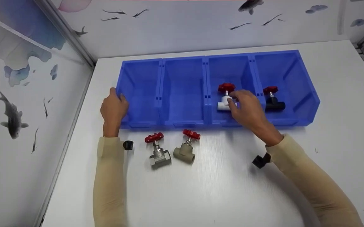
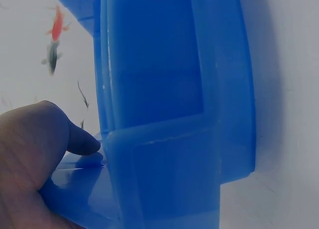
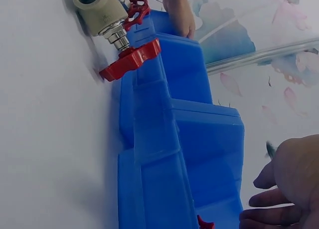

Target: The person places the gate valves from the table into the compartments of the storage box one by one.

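Note:
My left hand [image 1: 112, 108] grips the left side wall of a row of blue bins [image 1: 141, 123], its thumb over the rim. In the third bin stands a white valve [image 1: 223, 105] with a red handwheel. My right hand [image 1: 248, 108] is right beside that valve, thumb and fingers apart; in the right wrist view the fingers hold nothing. A black valve [image 1: 275, 106] with a red handwheel sits in the rightmost bin, partly hidden by the right hand. On the table before the bins lie a silver metal valve [image 1: 160, 157] and a tan valve [image 1: 185, 153], both red-wheeled.
The bins stand side by side on a white table [image 1: 213, 189], close to the back wall panel [image 1: 182, 28] printed with fish. Another printed panel [image 1: 12, 94] rises along the left edge. Dark wrist cameras [image 1: 260, 161] stick out from both sleeves.

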Demonstrator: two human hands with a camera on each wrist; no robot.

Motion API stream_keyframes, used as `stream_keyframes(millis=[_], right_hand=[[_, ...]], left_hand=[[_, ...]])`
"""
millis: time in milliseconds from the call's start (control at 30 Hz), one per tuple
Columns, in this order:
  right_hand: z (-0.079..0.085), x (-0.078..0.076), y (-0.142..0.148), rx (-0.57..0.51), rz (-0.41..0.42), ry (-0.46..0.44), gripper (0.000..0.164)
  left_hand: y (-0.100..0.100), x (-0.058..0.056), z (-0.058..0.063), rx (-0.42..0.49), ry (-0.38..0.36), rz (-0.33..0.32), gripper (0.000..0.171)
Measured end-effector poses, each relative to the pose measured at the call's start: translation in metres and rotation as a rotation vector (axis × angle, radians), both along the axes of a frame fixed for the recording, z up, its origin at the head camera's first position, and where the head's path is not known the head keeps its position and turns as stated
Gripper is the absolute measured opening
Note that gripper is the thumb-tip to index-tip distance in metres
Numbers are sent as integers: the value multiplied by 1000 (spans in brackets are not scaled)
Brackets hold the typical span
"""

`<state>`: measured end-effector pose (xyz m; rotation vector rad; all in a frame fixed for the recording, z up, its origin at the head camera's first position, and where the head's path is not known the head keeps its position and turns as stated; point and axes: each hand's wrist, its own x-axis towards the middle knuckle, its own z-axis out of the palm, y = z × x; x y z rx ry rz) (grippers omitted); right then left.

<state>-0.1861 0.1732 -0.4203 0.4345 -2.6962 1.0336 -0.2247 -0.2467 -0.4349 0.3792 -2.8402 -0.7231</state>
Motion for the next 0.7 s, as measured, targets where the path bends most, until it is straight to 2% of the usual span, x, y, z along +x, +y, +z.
stream_keyframes(millis=[200, 467, 600, 700], right_hand=[[4, 2, 7, 66, -13, 95, 19], [2, -2, 18, 101, -25, 266, 17], [2, -3, 23, 123, -56, 302, 19], [1, -3, 26, 152, -92, 296, 26]], left_hand=[[-1, 0, -1, -3, 0, 4, 41], [-1, 0, -1, -6, -7, 4, 40], [-1, 0, -1, -9, -4, 4, 40], [-1, -1, -1, -5, -5, 5, 40]])
